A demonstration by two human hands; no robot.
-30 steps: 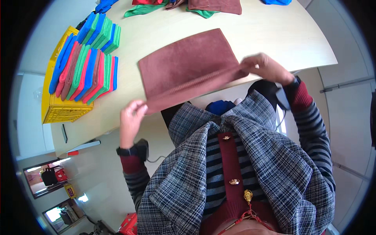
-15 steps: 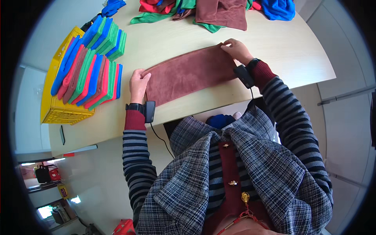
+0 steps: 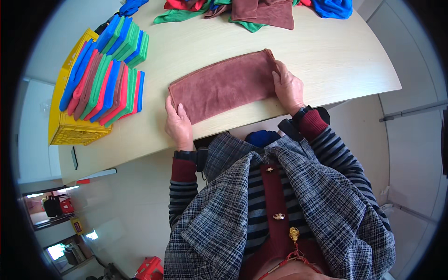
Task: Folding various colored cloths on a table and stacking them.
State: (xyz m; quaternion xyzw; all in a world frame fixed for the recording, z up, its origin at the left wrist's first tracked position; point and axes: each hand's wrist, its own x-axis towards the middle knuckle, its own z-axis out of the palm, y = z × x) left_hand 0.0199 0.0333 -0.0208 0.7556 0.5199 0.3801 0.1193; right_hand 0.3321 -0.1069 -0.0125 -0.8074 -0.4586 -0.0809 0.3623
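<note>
A brown folded cloth [image 3: 224, 86] lies as a long strip on the table in front of me, its long edges running left to right. My left hand [image 3: 178, 125] rests at the near part of its left end, fingers stretched along the edge and thumb apart over the near corner. At the right end is my right hand [image 3: 289, 91], its fingers extended beside the short edge and thumb against the cloth. Both hands touch the cloth without visibly pinching it. Fingertips are partly hidden at the edges.
A yellow plastic crate [image 3: 58, 112] stands at the left. Folded blue, green, red and brown cloths [image 3: 109, 88] are packed upright in rows beside it. A loose heap of cloths [image 3: 266, 14] lies at the far side of the pale table [image 3: 345, 60].
Both hands have let go of the far corners and slid toward me along the cloth's short ends. The cloth stays nearly in place, now lying flatter on the table.
</note>
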